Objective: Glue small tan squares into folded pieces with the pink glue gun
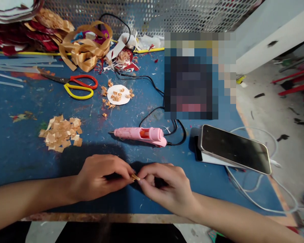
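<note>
Near the front of the blue table, my left hand (103, 173) and my right hand (167, 185) meet, both pinching one small piece of gold ribbon (135, 177) between thumb and fingers. The piece looks folded or pleated; its exact shape is too small to tell. Just beyond lies a pink glue gun (142, 134), its nozzle towards the left. A pile of cut gold ribbon squares (62, 132) sits left of it. Farther back, a white oval card (123, 91) bears several small folded gold pieces, with more scattered around its edge.
Scissors with red and yellow handles (78, 86) lie at the back left, near clear glue sticks (27, 62). Looped gold ribbon (87, 55) is heaped behind. On the right, a phone (235, 148) rests over a white device with a cable (255, 192). A pixelated block hides the back right.
</note>
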The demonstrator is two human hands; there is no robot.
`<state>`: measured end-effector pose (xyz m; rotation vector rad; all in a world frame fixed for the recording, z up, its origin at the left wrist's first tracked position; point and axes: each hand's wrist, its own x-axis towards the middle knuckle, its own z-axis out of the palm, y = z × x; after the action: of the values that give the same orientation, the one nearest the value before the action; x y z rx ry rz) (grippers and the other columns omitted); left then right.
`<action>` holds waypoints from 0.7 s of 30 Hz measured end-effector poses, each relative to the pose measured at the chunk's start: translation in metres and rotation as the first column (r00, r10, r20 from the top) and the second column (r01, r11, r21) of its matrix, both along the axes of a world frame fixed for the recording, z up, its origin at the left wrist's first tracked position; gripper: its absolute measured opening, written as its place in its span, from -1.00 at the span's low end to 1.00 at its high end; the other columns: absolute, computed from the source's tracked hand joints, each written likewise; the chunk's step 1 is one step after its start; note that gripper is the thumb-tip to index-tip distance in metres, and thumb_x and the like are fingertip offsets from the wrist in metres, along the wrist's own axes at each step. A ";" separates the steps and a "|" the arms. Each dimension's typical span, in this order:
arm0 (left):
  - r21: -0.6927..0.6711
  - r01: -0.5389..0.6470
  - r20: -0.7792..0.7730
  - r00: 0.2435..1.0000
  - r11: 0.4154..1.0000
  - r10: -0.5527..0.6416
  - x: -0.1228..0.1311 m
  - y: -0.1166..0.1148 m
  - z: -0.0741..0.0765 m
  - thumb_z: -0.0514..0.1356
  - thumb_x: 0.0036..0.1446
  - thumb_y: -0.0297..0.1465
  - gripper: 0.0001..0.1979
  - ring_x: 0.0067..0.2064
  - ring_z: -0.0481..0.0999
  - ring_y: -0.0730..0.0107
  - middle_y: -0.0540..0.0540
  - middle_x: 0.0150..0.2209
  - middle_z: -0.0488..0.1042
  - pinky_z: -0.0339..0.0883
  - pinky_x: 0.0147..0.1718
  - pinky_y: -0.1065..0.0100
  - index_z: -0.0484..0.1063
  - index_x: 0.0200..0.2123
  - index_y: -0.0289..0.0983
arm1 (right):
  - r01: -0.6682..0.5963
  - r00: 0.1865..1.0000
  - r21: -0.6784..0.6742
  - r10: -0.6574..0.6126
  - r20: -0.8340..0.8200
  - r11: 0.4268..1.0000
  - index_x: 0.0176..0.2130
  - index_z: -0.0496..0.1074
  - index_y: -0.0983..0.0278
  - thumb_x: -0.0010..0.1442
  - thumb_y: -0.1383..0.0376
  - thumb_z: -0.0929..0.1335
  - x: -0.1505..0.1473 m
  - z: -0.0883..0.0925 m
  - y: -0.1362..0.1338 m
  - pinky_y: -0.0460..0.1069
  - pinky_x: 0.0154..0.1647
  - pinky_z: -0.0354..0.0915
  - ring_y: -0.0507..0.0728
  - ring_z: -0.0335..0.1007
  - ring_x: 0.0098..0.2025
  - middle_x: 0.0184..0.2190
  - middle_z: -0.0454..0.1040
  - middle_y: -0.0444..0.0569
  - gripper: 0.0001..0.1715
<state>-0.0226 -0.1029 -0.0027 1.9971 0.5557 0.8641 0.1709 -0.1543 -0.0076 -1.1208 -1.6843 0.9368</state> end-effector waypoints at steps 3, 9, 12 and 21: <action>-0.021 -0.029 -0.014 0.999 0.999 0.029 0.000 -0.002 0.000 0.28 0.08 -0.59 -0.85 -0.31 0.62 0.50 -0.01 -0.34 0.61 0.45 -0.26 0.55 0.40 -0.34 -0.26 | -0.005 1.000 -0.019 0.005 -0.004 1.000 -0.44 0.39 0.28 0.13 0.48 0.33 0.000 0.000 0.000 -0.22 -0.67 0.13 -0.13 0.10 -0.71 -0.73 0.20 -0.32 -0.85; -0.064 -0.053 -0.006 0.999 0.997 0.053 0.002 -0.004 -0.006 0.26 0.08 -0.57 -0.83 -0.34 0.61 0.48 0.02 -0.37 0.59 0.45 -0.29 0.52 0.36 -0.31 -0.22 | -0.043 0.999 -0.070 0.043 0.002 0.997 -0.44 0.38 0.27 0.16 0.44 0.33 0.001 -0.002 -0.002 -0.21 -0.67 0.13 -0.11 0.11 -0.70 -0.73 0.21 -0.31 -0.85; -0.085 -0.073 -0.012 0.997 0.994 0.072 0.002 -0.007 -0.009 0.25 0.05 -0.57 -0.78 -0.37 0.59 0.45 0.02 -0.40 0.57 0.45 -0.33 0.48 0.32 -0.27 -0.21 | -0.062 0.998 -0.080 0.063 0.021 0.995 -0.43 0.37 0.26 0.16 0.43 0.32 0.001 -0.004 -0.002 -0.20 -0.67 0.14 -0.11 0.10 -0.70 -0.73 0.20 -0.31 -0.86; -0.150 -0.081 -0.116 0.991 0.985 0.064 0.000 -0.013 -0.013 0.20 0.04 -0.59 -0.71 -0.38 0.53 0.49 0.07 -0.38 0.50 0.43 -0.36 0.46 0.21 -0.24 -0.19 | -0.070 0.991 0.006 0.068 0.119 0.998 -0.43 0.36 0.26 0.12 0.49 0.30 -0.001 -0.005 -0.002 -0.21 -0.62 0.16 -0.11 0.12 -0.69 -0.72 0.21 -0.32 -0.84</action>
<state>-0.0223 -0.1159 -0.0154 1.9006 0.7405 0.7338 0.1700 -0.1566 -0.0125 -1.1371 -1.8318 0.9196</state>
